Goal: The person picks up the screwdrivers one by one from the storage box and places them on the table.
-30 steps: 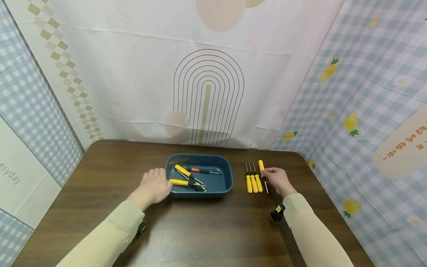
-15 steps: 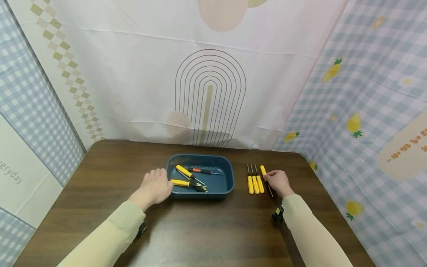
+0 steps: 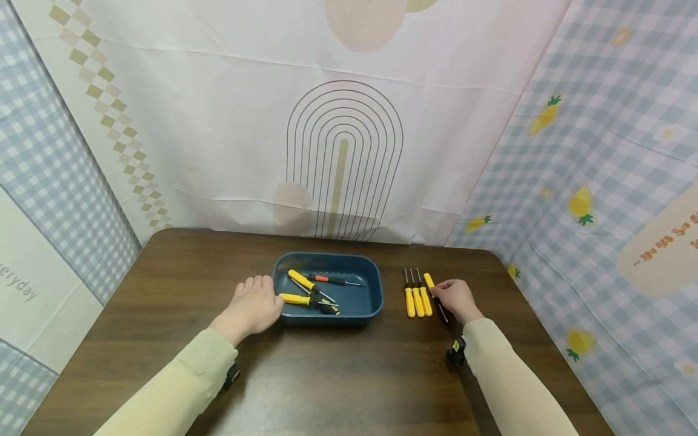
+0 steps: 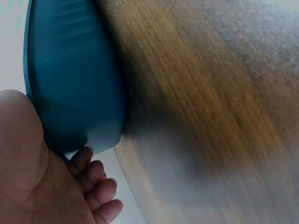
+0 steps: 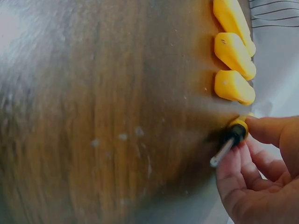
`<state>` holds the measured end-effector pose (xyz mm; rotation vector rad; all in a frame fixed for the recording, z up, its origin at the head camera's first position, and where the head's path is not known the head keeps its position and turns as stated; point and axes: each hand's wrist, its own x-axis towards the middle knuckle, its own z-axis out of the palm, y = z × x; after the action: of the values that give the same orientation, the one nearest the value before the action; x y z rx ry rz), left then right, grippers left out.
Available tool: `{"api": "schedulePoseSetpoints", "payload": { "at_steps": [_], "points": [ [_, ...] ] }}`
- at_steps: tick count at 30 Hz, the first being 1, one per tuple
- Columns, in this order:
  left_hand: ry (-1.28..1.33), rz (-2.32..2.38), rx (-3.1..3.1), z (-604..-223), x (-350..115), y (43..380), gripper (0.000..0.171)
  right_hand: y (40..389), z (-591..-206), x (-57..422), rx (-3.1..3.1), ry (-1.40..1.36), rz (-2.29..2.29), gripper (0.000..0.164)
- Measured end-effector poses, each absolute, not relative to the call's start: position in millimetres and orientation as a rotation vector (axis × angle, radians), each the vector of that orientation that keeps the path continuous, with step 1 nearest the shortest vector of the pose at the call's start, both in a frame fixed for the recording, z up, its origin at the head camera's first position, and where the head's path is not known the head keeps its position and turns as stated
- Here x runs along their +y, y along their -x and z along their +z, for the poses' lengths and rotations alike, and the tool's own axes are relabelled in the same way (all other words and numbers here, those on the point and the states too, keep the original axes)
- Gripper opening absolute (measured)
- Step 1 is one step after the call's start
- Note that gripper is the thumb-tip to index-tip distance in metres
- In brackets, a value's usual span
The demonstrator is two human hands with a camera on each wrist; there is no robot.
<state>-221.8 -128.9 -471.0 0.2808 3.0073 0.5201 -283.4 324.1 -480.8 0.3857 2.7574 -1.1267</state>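
My left hand (image 3: 252, 304) holds the left end of a dark blue plastic bin (image 3: 349, 319). In the left wrist view, the thumb lies over its rim and the fingers curl against the outside wall. Between thumb and fingers, my right hand (image 3: 455, 298) pinches a yellow-handled screwdriver (image 3: 428, 280). Its handle points to the back of the table and its metal tip (image 5: 217, 160) points toward me. Just left of it, three similar screwdrivers (image 3: 417, 301) lie side by side, handles toward me and shafts toward the back.
Inside the bin lie two yellow-handled screwdrivers (image 3: 297, 277), (image 3: 294, 298), a black one with a red band (image 3: 322, 278), and a black-and-yellow piece (image 3: 328, 307) partly covered. The brown wooden table (image 3: 338, 375) ends at a hanging white cloth (image 3: 240, 151).
The screwdriver in my right hand has shifted slightly toward me and slants a little more. My left hand stays on the bin, and the three laid-out screwdrivers keep their places.
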Motion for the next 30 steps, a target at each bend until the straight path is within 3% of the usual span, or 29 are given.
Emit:
{"api": "schedulePoseSetpoints", "payload": {
  "at_steps": [30],
  "points": [
    [-0.29, 0.531, 2.995, -472, -130, 224, 0.033, 294, -493, 325, 2.648, -0.491, -1.365, 0.031]
  ]
}}
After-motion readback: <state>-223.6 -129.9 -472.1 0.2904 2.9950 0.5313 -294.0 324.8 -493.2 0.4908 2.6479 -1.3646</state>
